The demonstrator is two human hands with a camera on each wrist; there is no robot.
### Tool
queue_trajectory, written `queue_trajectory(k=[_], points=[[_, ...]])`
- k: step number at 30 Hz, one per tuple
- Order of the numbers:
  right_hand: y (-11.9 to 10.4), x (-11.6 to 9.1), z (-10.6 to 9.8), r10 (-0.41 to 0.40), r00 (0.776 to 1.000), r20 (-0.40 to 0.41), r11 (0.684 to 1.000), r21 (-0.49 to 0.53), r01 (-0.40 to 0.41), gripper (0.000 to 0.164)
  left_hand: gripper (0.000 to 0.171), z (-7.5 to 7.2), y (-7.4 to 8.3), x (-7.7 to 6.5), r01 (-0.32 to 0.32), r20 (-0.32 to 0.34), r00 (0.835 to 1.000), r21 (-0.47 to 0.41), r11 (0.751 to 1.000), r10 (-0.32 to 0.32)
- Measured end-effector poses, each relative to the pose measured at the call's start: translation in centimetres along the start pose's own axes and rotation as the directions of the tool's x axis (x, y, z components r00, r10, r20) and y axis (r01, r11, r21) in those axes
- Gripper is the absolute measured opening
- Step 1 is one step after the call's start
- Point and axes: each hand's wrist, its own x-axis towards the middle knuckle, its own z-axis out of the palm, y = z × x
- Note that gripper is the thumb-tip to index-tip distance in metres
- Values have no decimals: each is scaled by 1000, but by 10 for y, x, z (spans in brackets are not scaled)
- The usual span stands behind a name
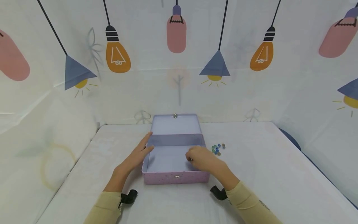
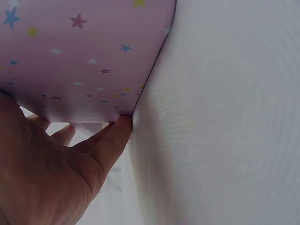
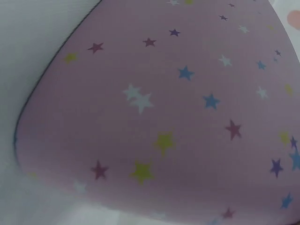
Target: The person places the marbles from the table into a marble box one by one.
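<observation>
A pink-lilac box (image 1: 176,178) with a star pattern stands on the table, its hinged lid (image 1: 176,124) raised at the back. My left hand (image 1: 137,158) rests against the box's left side, fingers extended and thumb over the rim. In the left wrist view, that hand (image 2: 61,164) touches the starry outer wall (image 2: 89,47). Over the right part of the box's inside is my right hand (image 1: 203,158), fingers curled, with something small and dark at the fingertips, mostly hidden. The right wrist view shows only the starry wall (image 3: 187,117). Several glass marbles (image 1: 216,149) lie right of the box.
The box stands on a white-covered table (image 1: 265,168). Behind it hangs a white cloth (image 1: 156,90) printed with lamps and bulbs. A metal catch (image 1: 175,115) sits on the lid's edge. Dark wrist mounts (image 1: 129,196) stick out below both hands.
</observation>
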Motion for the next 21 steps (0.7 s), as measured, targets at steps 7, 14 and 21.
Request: queue_trajectory(k=[7, 14, 21], points=[[-2, -1, -1, 2, 1000, 21, 999, -53, -1, 25, 67, 0, 5, -1, -7, 6, 1000, -1, 1000, 7], [-2, 0, -4, -3, 1000, 13, 1000, -31, 3, 20, 67, -1, 8, -1, 5, 8, 1000, -11, 1000, -5], [3, 4, -3, 32, 999, -29, 996, 79, -29, 12, 67, 0, 4, -1, 12, 8, 1000, -13, 1000, -12]])
